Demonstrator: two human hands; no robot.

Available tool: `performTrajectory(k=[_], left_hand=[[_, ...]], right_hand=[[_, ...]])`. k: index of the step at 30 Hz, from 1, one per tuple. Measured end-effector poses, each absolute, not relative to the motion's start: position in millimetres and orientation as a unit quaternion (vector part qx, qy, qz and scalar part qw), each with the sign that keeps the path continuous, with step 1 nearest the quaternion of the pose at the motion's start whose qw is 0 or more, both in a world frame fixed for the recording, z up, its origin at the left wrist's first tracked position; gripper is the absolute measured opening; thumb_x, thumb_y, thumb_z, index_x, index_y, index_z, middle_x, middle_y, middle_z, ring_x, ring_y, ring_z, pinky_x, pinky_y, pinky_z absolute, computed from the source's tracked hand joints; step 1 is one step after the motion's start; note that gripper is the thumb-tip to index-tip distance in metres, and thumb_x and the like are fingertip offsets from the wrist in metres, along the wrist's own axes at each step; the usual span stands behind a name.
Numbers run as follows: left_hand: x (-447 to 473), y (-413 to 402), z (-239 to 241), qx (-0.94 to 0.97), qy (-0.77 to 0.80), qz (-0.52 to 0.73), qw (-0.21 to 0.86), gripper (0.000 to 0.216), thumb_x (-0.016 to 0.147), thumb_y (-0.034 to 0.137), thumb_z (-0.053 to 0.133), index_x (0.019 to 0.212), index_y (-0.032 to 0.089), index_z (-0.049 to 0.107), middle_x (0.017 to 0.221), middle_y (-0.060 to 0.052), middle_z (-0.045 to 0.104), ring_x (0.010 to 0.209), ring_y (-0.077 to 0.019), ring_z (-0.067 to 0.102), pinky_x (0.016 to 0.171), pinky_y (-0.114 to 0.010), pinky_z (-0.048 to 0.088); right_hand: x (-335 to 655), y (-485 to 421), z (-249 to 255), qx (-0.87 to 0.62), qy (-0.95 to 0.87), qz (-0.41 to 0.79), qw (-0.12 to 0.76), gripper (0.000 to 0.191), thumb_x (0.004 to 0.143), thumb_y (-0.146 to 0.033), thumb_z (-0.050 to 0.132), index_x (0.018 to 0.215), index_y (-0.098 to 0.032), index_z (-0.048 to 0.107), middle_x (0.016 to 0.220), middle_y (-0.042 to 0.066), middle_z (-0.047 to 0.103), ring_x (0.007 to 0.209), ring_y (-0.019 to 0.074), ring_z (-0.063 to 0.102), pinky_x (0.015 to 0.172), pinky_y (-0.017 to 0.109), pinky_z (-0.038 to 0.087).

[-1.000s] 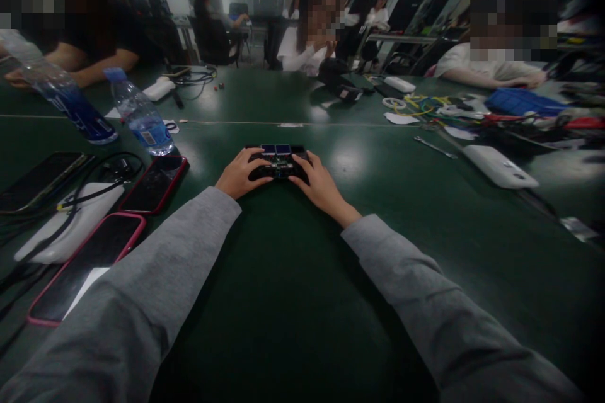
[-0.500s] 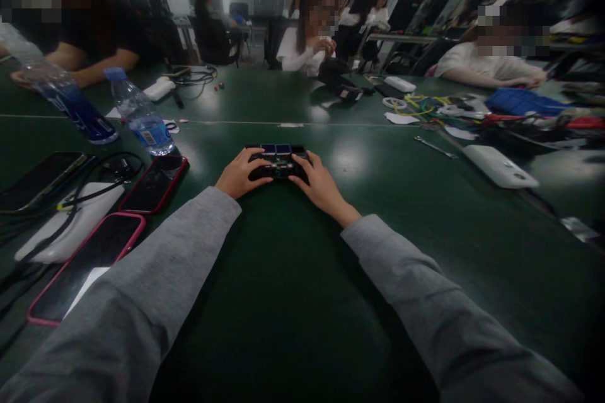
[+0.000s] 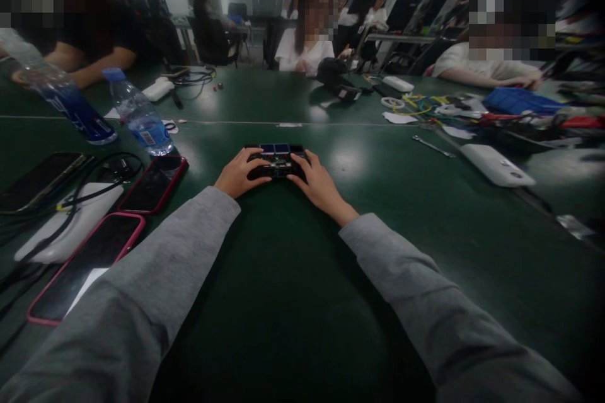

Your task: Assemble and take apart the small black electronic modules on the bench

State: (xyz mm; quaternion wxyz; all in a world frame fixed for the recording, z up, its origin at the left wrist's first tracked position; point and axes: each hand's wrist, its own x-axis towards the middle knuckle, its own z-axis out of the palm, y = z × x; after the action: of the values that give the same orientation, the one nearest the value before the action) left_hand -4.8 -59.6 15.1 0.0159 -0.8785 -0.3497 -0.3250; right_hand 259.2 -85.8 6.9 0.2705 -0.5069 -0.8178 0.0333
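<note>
A small black device (image 3: 277,160) with dark blue square panels on top lies on the green table (image 3: 293,302) straight ahead. My left hand (image 3: 237,174) grips its left end with curled fingers. My right hand (image 3: 318,184) grips its right end the same way. Both arms wear grey sleeves and rest on the table. The middle of the device shows small components between my thumbs.
At the left lie several phones (image 3: 152,184), a white power bank (image 3: 70,221) with black cables and two water bottles (image 3: 140,116). At the right lie a white pack (image 3: 496,165), a metal tool (image 3: 432,147) and tangled wires. Other people sit along the far side.
My hands and the device stay put. The view has shifted very slightly, and the people across the table have moved a little.
</note>
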Motion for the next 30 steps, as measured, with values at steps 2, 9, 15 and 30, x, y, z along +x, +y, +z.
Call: performTrajectory(k=[2,9,15,30], left_hand=[[-5.1,-59.8,15.4,-0.878,-0.35,-0.325,0.012,0.038,0.084,0.038,0.072,0.118,0.024,0.062,0.138,-0.011,0.051,0.126,-0.0301,0.053,0.101,-0.056,0.05],[-5.4,-57.4,14.6,-0.878,-0.338,-0.339,-0.009,0.044,0.08,0.042,0.076,0.118,0.025,0.063,0.136,-0.011,0.052,0.126,-0.0297,0.054,0.103,-0.055,0.049],[-6.1,-55.4,12.1,-0.88,-0.333,-0.34,-0.007,0.045,0.079,0.04,0.077,0.119,0.024,0.063,0.136,-0.012,0.052,0.126,-0.0297,0.053,0.102,-0.055,0.049],[-5.9,-56.7,12.0,-0.877,-0.342,-0.338,0.006,0.039,0.082,0.038,0.075,0.118,0.025,0.063,0.135,-0.011,0.053,0.126,-0.0306,0.053,0.103,-0.059,0.048]], right_hand=[[259.3,-85.4,6.6,-0.506,-0.818,0.037,0.272,0.058,0.098,-0.044,0.052,0.151,-0.029,0.033,0.153,0.016,0.029,0.124,0.0393,0.052,0.099,0.064,0.048],[258.6,-83.4,5.7,-0.497,-0.822,0.042,0.276,0.064,0.094,-0.04,0.061,0.15,-0.027,0.033,0.153,0.017,0.028,0.128,0.0392,0.049,0.102,0.062,0.047],[257.6,-86.2,9.4,-0.496,-0.824,0.038,0.272,0.068,0.091,-0.034,0.066,0.149,-0.025,0.032,0.152,0.018,0.028,0.13,0.0388,0.048,0.103,0.06,0.047],[258.6,-86.5,8.6,-0.498,-0.823,0.048,0.267,0.073,0.089,-0.034,0.067,0.151,-0.029,0.028,0.154,0.017,0.026,0.128,0.0398,0.049,0.102,0.064,0.047]])
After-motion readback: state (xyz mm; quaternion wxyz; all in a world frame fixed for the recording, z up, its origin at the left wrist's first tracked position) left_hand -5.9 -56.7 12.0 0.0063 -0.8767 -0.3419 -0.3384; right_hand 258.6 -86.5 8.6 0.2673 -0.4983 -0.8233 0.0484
